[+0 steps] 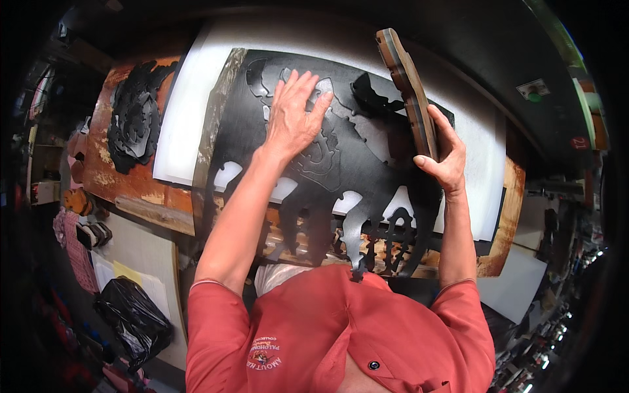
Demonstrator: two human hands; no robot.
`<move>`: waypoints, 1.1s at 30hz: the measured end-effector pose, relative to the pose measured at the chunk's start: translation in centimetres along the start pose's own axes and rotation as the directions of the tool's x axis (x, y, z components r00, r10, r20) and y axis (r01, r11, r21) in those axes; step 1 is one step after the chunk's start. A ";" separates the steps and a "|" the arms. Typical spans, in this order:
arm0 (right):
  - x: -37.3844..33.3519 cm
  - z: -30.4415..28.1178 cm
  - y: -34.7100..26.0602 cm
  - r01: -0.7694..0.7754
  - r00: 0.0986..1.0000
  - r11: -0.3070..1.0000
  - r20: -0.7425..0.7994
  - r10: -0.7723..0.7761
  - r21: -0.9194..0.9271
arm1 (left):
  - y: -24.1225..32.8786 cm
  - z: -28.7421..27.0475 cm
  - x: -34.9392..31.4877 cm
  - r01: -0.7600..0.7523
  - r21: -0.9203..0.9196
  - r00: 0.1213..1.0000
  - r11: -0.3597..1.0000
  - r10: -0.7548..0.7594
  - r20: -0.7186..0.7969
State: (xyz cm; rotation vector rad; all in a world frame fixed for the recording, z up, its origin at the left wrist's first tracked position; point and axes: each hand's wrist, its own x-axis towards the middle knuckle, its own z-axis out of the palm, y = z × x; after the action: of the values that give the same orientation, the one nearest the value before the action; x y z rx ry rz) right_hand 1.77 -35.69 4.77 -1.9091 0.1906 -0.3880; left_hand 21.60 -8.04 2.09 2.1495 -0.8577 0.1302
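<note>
A black sheet (239,124) of leather-like material lies over a white board, with curved outlines cut into it and wavy strips along its near edge. My left hand (295,118) reaches over the sheet's far left part, fingers outstretched, above or touching a loosened cut piece (327,137); whether it presses is hard to tell. My right hand (447,154) grips the near end of a thick wooden-edged cutting die (407,88), held tilted on edge, thumb on one side and fingers on the other. The die's far end rises over the sheet's right part. White shows through a gap beside it.
Black cut pieces (134,118) are piled on a worn brown wooden table (98,167) at the left. The white board (180,141) extends beyond the sheet on both sides. A dark machine panel (517,59) stands at the far right. Lower left sits a black plastic bag (134,318).
</note>
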 end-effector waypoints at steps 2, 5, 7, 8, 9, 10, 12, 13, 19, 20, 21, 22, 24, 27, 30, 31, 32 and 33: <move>0.1 0.0 -0.1 0.005 0.999 0.999 -0.032 -0.004 0.054 | 2.5 0.2 0.3 0.092 -0.157 0.996 0.983 -0.094 -0.006; 0.2 0.0 -0.3 -0.019 0.999 0.997 -0.047 0.022 0.068 | 7.3 1.5 0.1 0.083 -0.288 0.997 0.954 -0.079 0.025; 0.1 0.1 -0.4 -0.020 0.998 0.999 -0.054 0.022 0.044 | 9.6 2.3 -0.6 0.335 -0.435 0.936 0.836 -0.241 0.257; 0.0 0.1 -0.5 -0.024 0.998 0.999 -0.058 0.026 0.042 | 10.3 2.7 -0.8 0.454 -0.424 0.882 0.783 -0.328 0.339; 0.0 0.2 -0.6 -0.031 0.998 0.999 -0.062 0.033 0.043 | 10.6 3.2 -0.7 0.477 -0.379 0.866 0.793 -0.350 0.358; -0.1 0.2 -0.8 -0.034 0.997 0.999 -0.067 0.037 0.041 | 10.7 3.7 -0.8 0.461 -0.356 0.874 0.813 -0.348 0.338; -0.2 0.2 -1.2 -0.037 0.997 0.999 -0.071 0.039 0.035 | 10.7 5.0 -1.1 0.289 -0.280 0.955 0.915 -0.256 0.148; -0.2 0.1 -1.5 -0.036 0.997 0.999 -0.072 0.038 0.031 | 10.3 5.4 -1.2 0.236 -0.331 0.972 0.914 -0.221 0.084; -2.3 -1.8 -3.5 0.053 0.986 0.995 -0.153 -0.066 -0.085 | 8.4 8.0 -1.9 0.180 -0.478 0.980 0.860 -0.200 0.009; -3.0 -2.3 -3.8 0.046 0.980 0.996 -0.192 -0.061 -0.080 | 8.2 8.2 -2.0 0.172 -0.435 0.979 0.884 -0.201 -0.021; -3.8 -2.9 -4.1 0.029 0.974 0.998 -0.225 -0.042 -0.058 | 8.2 8.4 -2.0 0.179 -0.439 0.979 0.881 -0.206 -0.013; -4.7 -3.5 -4.3 0.013 0.966 0.999 -0.258 -0.022 -0.037 | 8.2 8.4 -1.9 0.187 -0.443 0.977 0.877 -0.211 -0.006; -6.7 -4.7 -4.5 -0.006 0.945 0.999 -0.328 -0.006 -0.037 | 8.2 8.1 -1.6 0.094 -0.384 0.988 0.918 -0.133 -0.076; -9.6 -6.7 -4.2 -0.123 0.901 0.985 -0.431 0.059 -0.122 | 8.0 6.6 -0.8 0.487 -0.606 0.871 0.629 -0.399 0.286; -12.2 -7.8 -2.7 -0.266 0.862 0.916 -0.499 0.085 -0.302 | 7.5 4.5 0.3 0.540 -0.722 0.829 0.433 -0.421 0.368; -13.0 -8.0 -2.0 -0.294 0.850 0.894 -0.520 0.083 -0.338 | 7.5 3.9 0.6 0.484 -0.803 0.851 0.349 -0.403 0.337; -13.5 -7.8 -1.1 -0.392 0.813 0.863 -0.560 0.161 -0.320 | 7.4 3.3 0.8 0.509 -0.811 0.841 0.288 -0.369 0.396; -13.9 -7.6 -0.4 -0.502 0.805 0.736 -0.557 0.205 -0.454 | 7.3 2.8 0.9 0.444 -0.822 0.884 0.357 -0.327 0.335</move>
State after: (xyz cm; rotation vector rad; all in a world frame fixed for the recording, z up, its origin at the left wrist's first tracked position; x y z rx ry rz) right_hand -13.89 -37.86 5.14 -2.2735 1.1262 -0.5678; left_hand 17.24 -13.79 5.28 1.2492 -0.2799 -0.5982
